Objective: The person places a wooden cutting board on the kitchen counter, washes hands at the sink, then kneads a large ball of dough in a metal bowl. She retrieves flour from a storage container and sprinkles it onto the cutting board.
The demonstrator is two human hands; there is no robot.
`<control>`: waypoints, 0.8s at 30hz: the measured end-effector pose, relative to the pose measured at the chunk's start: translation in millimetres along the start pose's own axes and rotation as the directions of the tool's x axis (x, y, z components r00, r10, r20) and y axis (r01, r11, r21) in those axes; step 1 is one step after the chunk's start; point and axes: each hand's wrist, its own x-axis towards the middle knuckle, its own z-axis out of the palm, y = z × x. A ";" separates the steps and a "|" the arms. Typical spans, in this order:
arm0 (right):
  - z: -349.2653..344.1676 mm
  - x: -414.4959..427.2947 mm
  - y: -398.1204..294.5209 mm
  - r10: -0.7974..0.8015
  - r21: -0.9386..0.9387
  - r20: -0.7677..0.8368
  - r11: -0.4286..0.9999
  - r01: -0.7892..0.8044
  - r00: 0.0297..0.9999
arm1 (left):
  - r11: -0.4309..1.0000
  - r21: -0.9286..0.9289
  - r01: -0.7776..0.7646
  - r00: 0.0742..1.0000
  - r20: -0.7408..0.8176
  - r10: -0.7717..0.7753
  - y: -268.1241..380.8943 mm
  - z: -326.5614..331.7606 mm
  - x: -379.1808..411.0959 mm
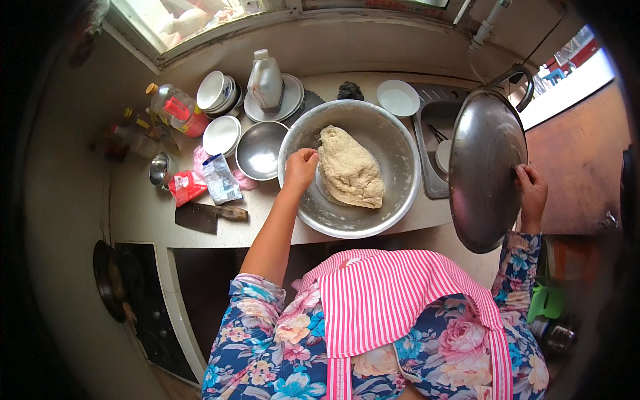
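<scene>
A big lump of pale dough (350,167) lies in a wide metal basin (395,212) on the counter. At the dough's left edge is my left hand (301,169), its fingers bent together above the basin; whether they pinch a bit of dough I cannot tell. My right hand (531,186) grips a large, dark round metal pan or wok (482,165) with a loop handle at its far end. It is held tilted on edge, to the right of the basin and partly in front of the sink.
A cleaver (200,217) lies near the counter's front edge at the left. Behind it are plastic packets (221,179), a metal bowl (261,150), stacked white bowls (221,135) and a plastic jug (265,80) on plates. Right of the basin are a white bowl (398,98) and a sink (435,191).
</scene>
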 end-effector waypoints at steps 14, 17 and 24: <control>-38.9 -34.1 90.1 0.225 -0.027 -0.079 0.973 -0.228 0.971 | 0.977 0.076 0.201 0.978 -0.063 -0.196 3.2 45.8 50.7; -42.4 -18.9 123.6 0.275 -0.040 -0.099 0.959 -0.280 0.956 | 0.968 -0.004 0.252 0.967 0.027 -0.252 8.4 48.0 56.7; -26.2 23.8 202.0 0.250 -0.137 -0.041 0.958 -0.253 0.967 | 0.927 -0.038 0.372 0.928 0.020 -0.372 25.1 56.6 59.5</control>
